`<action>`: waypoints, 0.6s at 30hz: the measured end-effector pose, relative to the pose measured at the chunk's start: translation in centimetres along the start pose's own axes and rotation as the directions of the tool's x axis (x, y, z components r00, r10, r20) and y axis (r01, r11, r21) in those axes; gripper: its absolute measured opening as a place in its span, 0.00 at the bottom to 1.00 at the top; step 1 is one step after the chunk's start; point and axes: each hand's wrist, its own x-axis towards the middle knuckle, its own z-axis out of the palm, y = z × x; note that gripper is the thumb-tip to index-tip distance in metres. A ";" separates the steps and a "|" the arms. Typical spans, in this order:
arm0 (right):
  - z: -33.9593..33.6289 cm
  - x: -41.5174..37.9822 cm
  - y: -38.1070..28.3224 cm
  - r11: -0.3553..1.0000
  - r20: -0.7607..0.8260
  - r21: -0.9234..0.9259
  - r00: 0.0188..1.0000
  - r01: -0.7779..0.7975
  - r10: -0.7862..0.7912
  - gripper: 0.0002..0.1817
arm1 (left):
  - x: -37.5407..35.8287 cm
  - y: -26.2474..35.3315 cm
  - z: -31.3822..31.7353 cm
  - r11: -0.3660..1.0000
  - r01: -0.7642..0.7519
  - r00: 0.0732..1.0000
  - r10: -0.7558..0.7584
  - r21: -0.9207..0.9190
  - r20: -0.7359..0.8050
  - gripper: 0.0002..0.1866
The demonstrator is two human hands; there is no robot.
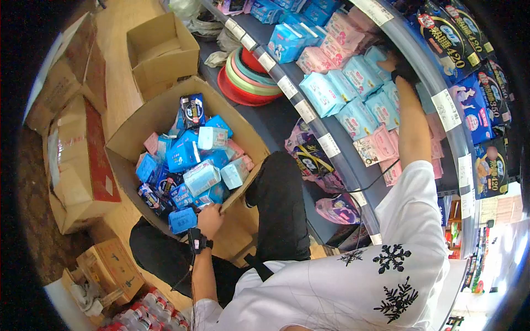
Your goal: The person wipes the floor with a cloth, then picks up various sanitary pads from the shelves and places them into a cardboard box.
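My left hand (pixel 210 220) is closed over the near rim of a large cardboard box (pixel 124 138), a black device strapped on its wrist. The box holds a jumble of sanitary pad packs, among them a white and light blue pack (pixel 202 177). A blue pack (pixel 183 220) lies by the rim, just left of that hand. My right hand (pixel 390 64) reaches deep into the shelf, at the back of the rows of light blue pad packs (pixel 360 76). Shadow and the black wrist strap partly cover its fingers, so I cannot tell what they hold.
Pink packs (pixel 377 144) stand beside the light blue ones. Stacked coloured basins (pixel 249 77) sit on the lower shelf. Another open carton (pixel 162 52) stands beyond the box, more cartons (pixel 83 165) at left. Black packs (pixel 450 38) fill the right shelf. Bottles (pixel 149 311) stand at lower left.
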 end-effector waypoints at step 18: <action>-12.0 -17.4 -20.7 0.900 0.222 0.298 0.894 0.319 -0.390 0.43 | -0.4 0.4 -0.3 0.999 0.041 0.999 -0.041 0.005 0.000 0.12</action>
